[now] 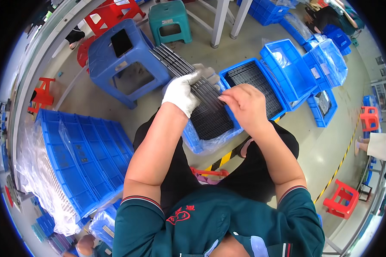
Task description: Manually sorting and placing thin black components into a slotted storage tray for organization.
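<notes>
My left hand point(180, 95), in a white glove, is closed around a bundle of thin dark rods point(172, 61), which slant from far left to near right. My right hand point(247, 107) is bare; its thumb and fingers pinch at the near ends of the bundle. Below both hands sits a blue crate point(195, 144) lined with clear plastic, holding many similar rods point(210, 124) in rows. A second blue crate point(239, 64) of dark rods stands just beyond my right hand.
A blue stool point(103, 58) bearing a black phone point(121, 43) stands at far left, beside a green stool point(170, 21). Stacked blue crates point(85, 158) rise at my left. More blue bins point(289, 70) are at far right. A red stool point(342, 199) stands at right.
</notes>
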Available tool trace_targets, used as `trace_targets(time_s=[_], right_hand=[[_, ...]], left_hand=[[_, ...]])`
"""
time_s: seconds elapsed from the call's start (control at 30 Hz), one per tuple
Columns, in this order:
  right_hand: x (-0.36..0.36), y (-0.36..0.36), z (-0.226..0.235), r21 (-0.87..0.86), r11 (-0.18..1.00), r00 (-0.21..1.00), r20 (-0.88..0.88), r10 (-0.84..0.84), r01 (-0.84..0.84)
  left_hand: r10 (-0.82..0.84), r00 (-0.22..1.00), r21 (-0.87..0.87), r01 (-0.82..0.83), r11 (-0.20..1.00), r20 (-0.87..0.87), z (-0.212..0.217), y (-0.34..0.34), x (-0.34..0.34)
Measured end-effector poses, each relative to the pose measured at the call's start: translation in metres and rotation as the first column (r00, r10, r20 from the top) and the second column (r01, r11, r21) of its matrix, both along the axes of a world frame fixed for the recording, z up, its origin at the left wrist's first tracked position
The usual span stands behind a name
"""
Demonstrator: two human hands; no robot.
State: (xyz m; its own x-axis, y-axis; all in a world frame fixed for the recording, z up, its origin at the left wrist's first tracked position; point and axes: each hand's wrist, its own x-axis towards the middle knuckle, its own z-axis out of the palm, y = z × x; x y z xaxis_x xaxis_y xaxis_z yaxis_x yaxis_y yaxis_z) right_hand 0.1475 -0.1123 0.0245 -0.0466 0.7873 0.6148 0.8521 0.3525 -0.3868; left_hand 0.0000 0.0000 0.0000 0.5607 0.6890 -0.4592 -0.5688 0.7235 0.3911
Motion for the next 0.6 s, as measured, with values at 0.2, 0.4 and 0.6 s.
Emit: trace_targets(time_s=[0.2,0.4,0.6], right_hand=[[0.005,0.004,-0.008,-0.113,0.992,0.995,-0.081,0.050,-0.059],[0.002,0.002,0.007,0.039,0.999,0.999,-0.046,0.023,-0.021],[0.002,0.002,0.005,-0.161,0.986,0.953,-0.286,-0.096,0.051]], left_hand=[[-0.001,0.998,0.013,0.002,1.000,-0.064,0.011,-0.002,-0.003],[0.003,0.999,0.055,0.000,0.998,-0.050,0.010,0.001,-0.007],[-0.021,0.982,0.023,0.017,1.000,0.189,0.005,0.006,-0.009]])
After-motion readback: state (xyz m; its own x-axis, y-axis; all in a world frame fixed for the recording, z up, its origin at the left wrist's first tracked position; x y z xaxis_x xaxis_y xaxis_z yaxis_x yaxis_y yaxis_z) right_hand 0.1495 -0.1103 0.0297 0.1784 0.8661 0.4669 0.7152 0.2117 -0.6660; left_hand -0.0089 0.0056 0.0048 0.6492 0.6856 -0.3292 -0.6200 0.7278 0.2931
